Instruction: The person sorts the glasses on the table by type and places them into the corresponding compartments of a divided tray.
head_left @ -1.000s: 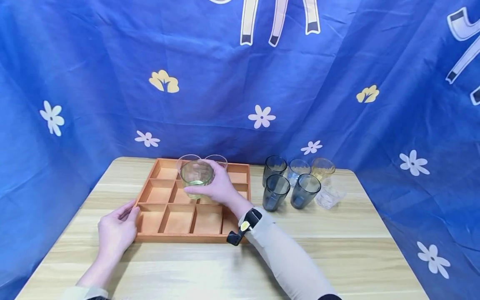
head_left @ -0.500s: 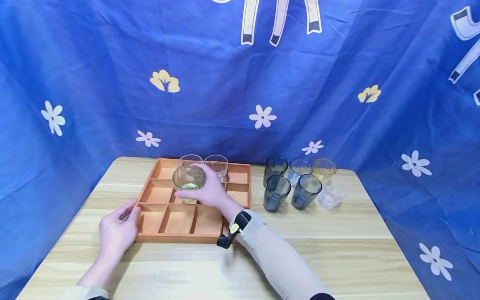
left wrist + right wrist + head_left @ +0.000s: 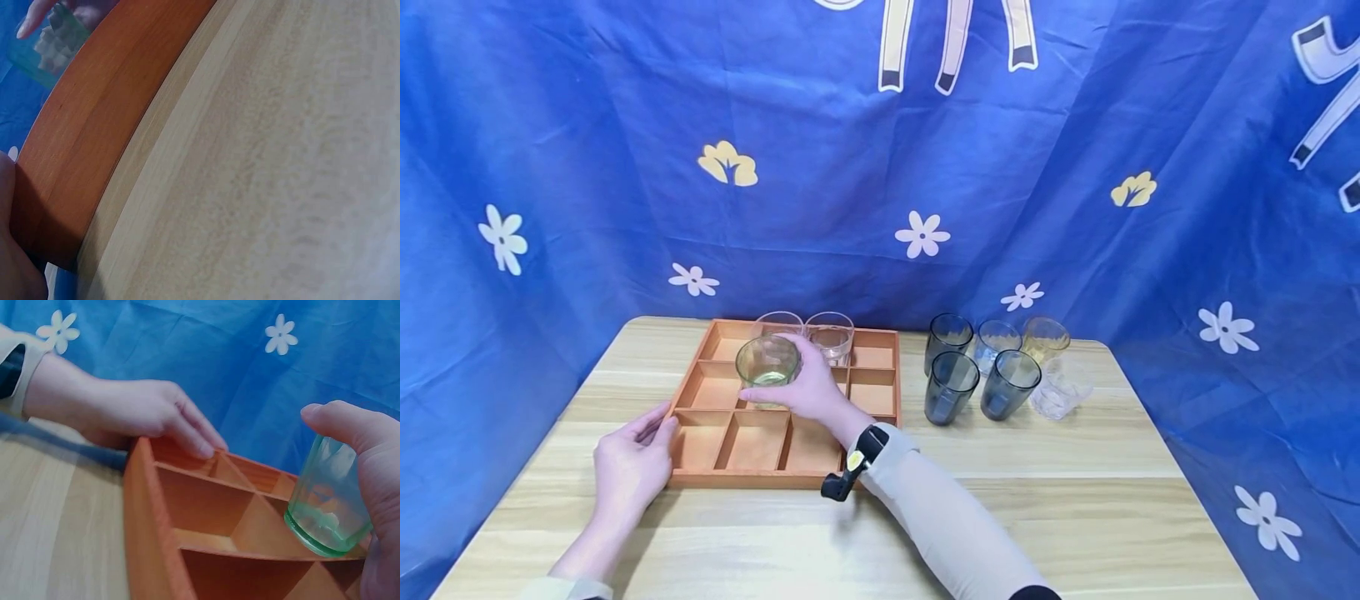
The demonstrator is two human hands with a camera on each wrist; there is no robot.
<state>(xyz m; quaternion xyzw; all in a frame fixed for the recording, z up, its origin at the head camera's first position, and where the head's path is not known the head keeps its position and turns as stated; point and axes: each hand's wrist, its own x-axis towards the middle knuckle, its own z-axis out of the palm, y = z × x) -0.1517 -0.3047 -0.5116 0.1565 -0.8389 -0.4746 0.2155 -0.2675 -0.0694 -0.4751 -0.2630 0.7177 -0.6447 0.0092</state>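
Observation:
My left hand point(image 3: 632, 458) holds the left wall of an orange-brown wooden divided tray point(image 3: 752, 480); its thumb lies over the rim in the right wrist view. A green-tinted drinking glass point(image 3: 767, 363) is held by my right hand point(image 3: 811, 385), fingers and thumb around its sides. It hangs above the tray's middle row, left of centre. From the right wrist, the glass point(image 3: 328, 509) looks tilted, its base close over the dividers. Two clear glasses, one at left point(image 3: 772, 320) and one at right point(image 3: 831, 333), stand in the tray's back row. The tray's outer wall point(image 3: 94, 119) fills much of the left wrist view.
Right of the tray stand several more glasses: dark grey ones point(image 3: 951, 392), a pale blue one point(image 3: 997, 340), a yellowish one point(image 3: 1047, 337). A clear faceted one point(image 3: 1058, 396) is beside them. Behind the wooden table point(image 3: 1037, 517) hangs a blue curtain point(image 3: 820, 183).
My right hand has carried the green glass leftward and slightly nearer to me over the tray, uncovering more of the right back clear glass. The left hand keeps its hold on the tray.

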